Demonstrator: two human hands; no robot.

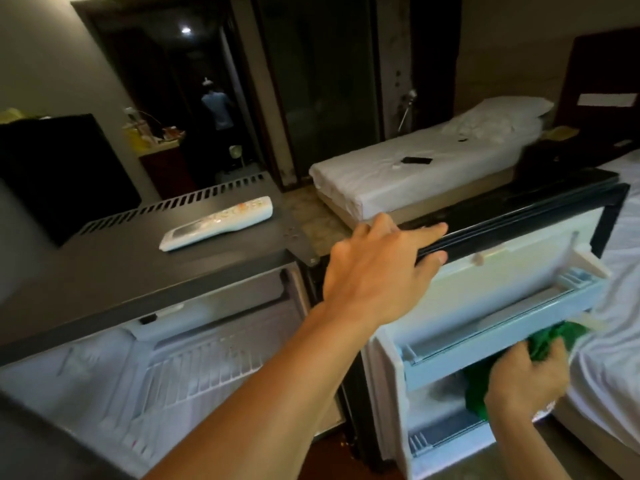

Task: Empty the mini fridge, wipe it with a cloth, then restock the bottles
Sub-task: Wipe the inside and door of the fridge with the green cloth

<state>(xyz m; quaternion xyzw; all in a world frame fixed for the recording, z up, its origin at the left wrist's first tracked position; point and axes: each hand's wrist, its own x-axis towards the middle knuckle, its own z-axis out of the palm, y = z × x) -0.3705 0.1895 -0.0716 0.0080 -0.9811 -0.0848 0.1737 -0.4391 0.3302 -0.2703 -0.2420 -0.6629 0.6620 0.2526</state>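
Left hand (374, 271) fingers (424, 233) curl over the black-edged white fridge door (519, 244); right hand (526, 379) fingers clutch a crumpled green cloth (550, 337) beneath the pale plastic door shelf (485, 341).

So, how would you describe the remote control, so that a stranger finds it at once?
Start from the open mini fridge on the left and look at its flat dark grey top. The remote control lies there, just in front of the row of vent slots. It is the only thing on that top: long, white, with orange buttons.
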